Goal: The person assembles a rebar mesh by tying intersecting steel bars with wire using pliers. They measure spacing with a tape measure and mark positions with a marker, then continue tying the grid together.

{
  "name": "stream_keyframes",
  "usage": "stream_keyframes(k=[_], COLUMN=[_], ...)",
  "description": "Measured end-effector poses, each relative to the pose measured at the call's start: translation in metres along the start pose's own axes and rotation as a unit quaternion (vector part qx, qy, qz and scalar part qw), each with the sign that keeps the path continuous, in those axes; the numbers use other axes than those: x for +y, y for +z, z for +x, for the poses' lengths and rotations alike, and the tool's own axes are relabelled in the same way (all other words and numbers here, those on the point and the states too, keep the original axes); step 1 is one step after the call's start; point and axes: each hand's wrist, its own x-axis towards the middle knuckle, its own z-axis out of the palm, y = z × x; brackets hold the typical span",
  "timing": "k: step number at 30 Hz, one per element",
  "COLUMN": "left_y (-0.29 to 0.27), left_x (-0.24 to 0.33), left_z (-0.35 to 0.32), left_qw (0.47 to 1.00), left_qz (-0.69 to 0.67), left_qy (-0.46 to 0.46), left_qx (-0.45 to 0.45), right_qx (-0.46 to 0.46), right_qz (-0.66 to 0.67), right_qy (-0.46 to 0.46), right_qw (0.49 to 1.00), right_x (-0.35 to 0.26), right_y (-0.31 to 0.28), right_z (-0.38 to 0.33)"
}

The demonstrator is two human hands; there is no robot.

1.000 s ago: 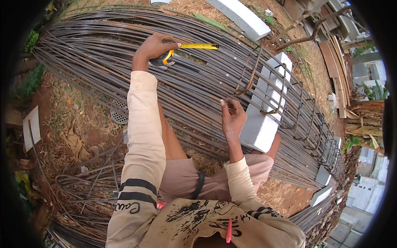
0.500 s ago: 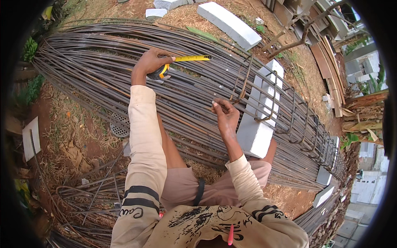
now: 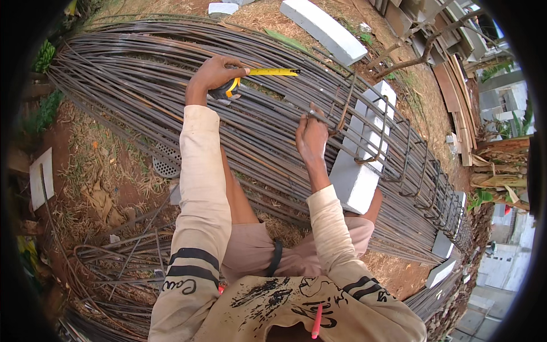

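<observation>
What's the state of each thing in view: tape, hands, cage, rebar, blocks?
Tape measure: yellow blade out.
Left hand: gripping the tape case.
Right hand: pinching a bar.
Rebar cage: lying on white blocks.
Loose rebar: lying flat, bundled.

A concrete block (image 3: 360, 154) lies on the rebar pile (image 3: 142, 85), right of both hands.

tape measure (image 3: 231, 86): we see a yellow blade and a black and orange case
rebar bundle (image 3: 131, 74): grey with rusty brown streaks
concrete block (image 3: 360, 165): pale grey-white
sleeves (image 3: 196, 188): cream with black bands
shorts (image 3: 256, 251): dusty pink-beige
ground (image 3: 85, 171): red-brown soil, dry straw
round grate (image 3: 165, 165): grey, perforated
</observation>
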Motion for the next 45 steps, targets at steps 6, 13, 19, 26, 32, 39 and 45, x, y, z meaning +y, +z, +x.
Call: stream_keyframes(k=[6,13,19,26,32,39,45], left_y=[0.009,0.009,0.009,0.001,-0.004,-0.007,-0.007], left_x=[0.001,-0.002,-0.013,0.003,0.004,0.01,0.008], left_z=[0.003,-0.001,-0.001,-0.005,-0.007,-0.011,-0.015], left_qw=[0.999,0.999,0.998,0.999,0.999,1.0,1.0], left_qz=[0.026,-0.001,0.014,-0.035,-0.036,-0.028,-0.023], left_qy=[0.026,0.023,0.021,0.018,-0.008,-0.006,0.006], left_qx=[0.034,0.046,0.064,0.032,0.002,-0.013,0.016], right_qx=[0.046,0.123,0.111,0.115,0.104,0.065,0.115], right_qz=[0.024,0.038,0.058,0.057,0.013,-0.031,-0.016], right_qy=[0.062,0.02,0.077,0.128,0.155,0.172,0.144], right_qw=[0.997,0.992,0.989,0.983,0.982,0.982,0.983], right_x=[0.019,0.033,0.024,0.035,0.031,0.039,0.039], right_y=[0.03,0.043,0.045,0.045,0.045,0.048,0.052], right_z=[0.016,0.025,0.039,0.05,0.053,0.061,0.053])
